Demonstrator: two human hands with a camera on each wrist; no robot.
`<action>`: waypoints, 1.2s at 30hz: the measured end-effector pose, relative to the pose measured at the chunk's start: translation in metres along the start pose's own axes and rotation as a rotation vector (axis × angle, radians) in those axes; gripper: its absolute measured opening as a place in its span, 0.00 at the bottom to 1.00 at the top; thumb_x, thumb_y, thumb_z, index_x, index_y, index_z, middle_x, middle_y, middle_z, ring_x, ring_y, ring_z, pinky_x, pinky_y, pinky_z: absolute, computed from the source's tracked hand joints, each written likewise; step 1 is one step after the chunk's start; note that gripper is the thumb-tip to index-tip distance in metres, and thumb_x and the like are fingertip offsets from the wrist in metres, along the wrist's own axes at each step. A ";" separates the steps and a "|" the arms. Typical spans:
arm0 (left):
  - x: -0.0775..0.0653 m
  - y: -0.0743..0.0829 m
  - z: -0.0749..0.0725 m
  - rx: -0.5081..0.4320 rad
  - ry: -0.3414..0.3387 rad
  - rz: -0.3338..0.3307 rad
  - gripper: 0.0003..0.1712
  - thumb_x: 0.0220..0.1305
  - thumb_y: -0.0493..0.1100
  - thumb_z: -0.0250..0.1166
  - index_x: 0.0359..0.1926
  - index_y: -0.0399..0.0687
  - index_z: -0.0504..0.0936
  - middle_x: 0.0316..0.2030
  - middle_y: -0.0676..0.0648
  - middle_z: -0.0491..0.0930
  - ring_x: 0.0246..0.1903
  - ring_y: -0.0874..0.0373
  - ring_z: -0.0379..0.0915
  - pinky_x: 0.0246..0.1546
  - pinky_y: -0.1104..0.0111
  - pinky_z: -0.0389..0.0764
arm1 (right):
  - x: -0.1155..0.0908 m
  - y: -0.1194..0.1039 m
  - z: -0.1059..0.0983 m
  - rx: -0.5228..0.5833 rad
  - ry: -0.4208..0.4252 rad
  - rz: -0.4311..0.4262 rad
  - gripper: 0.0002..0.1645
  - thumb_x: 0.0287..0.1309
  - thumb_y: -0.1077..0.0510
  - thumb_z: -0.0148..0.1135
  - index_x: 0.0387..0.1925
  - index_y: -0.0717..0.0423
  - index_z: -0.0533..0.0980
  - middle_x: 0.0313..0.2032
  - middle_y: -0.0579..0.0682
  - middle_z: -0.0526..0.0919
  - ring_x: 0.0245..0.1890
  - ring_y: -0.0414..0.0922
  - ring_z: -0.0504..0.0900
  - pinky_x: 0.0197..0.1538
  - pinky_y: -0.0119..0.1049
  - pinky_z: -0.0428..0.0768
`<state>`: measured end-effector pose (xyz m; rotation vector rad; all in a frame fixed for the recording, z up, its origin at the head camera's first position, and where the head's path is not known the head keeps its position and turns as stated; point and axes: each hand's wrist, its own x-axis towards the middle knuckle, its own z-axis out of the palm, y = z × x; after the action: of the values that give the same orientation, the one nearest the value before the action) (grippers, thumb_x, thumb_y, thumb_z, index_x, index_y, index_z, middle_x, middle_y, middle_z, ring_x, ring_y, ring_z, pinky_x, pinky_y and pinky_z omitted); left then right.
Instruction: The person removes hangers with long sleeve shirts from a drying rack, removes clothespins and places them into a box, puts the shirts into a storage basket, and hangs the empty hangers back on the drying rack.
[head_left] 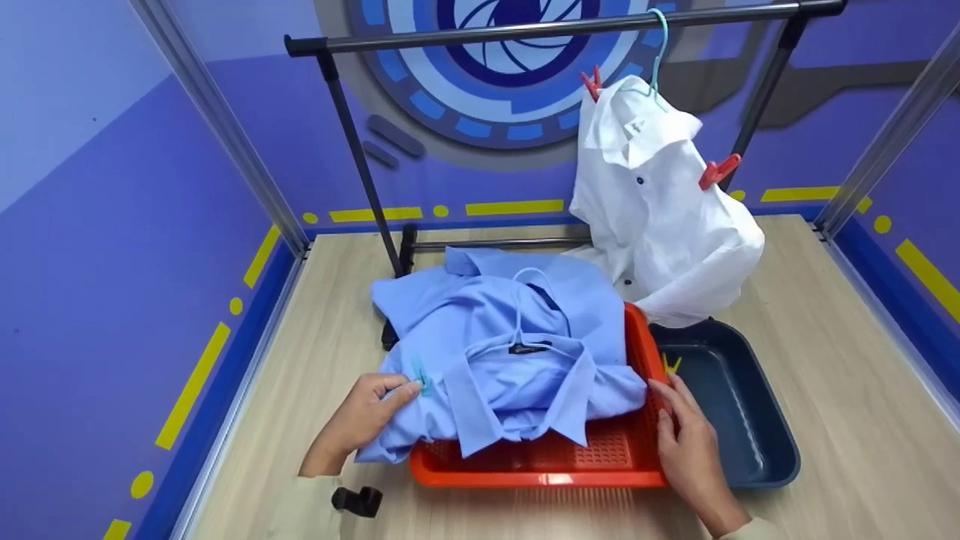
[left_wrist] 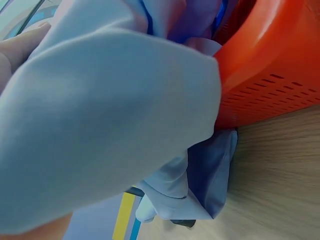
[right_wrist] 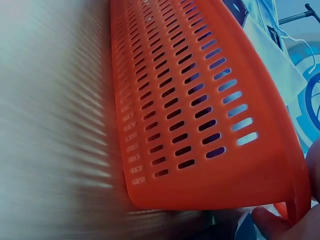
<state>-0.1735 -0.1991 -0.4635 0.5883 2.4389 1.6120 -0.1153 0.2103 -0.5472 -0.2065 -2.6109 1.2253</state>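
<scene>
A light blue collared shirt (head_left: 517,390) on a pale blue hanger (head_left: 517,311) lies heaped over the red plastic basket (head_left: 540,478). My left hand (head_left: 367,412) pinches the shirt at its left shoulder, thumb on top, right beside a teal clothespin (head_left: 421,376). In the left wrist view a broad fold of the shirt (left_wrist: 110,115) covers most of that hand. My right hand (head_left: 688,435) grips the basket's right rim near the front corner. The right wrist view shows fingers (right_wrist: 270,220) around that rim, close to the basket's slotted wall (right_wrist: 200,120).
A dark blue tray (head_left: 742,405) stands right of the basket, with a yellow clothespin (head_left: 671,364) at its left side. Behind, a white shirt (head_left: 660,217) hangs from a rack rail (head_left: 487,31) on a green hanger (head_left: 661,45), with red clothespins (head_left: 720,172) at its shoulders. Blue walls enclose the table.
</scene>
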 end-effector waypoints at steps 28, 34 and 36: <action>0.013 -0.010 -0.004 0.171 -0.091 0.037 0.25 0.68 0.51 0.59 0.17 0.47 0.64 0.16 0.57 0.54 0.15 0.69 0.55 0.22 0.78 0.58 | -0.002 0.001 0.002 0.020 0.026 -0.032 0.24 0.62 0.74 0.49 0.56 0.57 0.75 0.69 0.61 0.63 0.67 0.62 0.66 0.66 0.60 0.63; 0.016 0.007 0.004 0.221 -0.016 0.058 0.23 0.68 0.49 0.60 0.18 0.48 0.67 0.17 0.57 0.55 0.18 0.70 0.55 0.24 0.77 0.58 | -0.002 0.001 0.001 0.032 0.006 -0.024 0.24 0.63 0.74 0.48 0.57 0.56 0.75 0.70 0.61 0.61 0.68 0.62 0.64 0.66 0.60 0.63; 0.015 0.018 0.007 0.218 0.013 0.065 0.20 0.68 0.44 0.61 0.19 0.45 0.70 0.18 0.56 0.57 0.19 0.70 0.56 0.25 0.77 0.59 | -0.002 0.001 0.001 0.039 0.005 -0.023 0.24 0.63 0.74 0.48 0.57 0.56 0.75 0.70 0.61 0.61 0.68 0.62 0.64 0.66 0.60 0.62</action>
<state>-0.1802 -0.1809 -0.4492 0.6974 2.6519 1.3845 -0.1134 0.2096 -0.5491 -0.1722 -2.5756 1.2652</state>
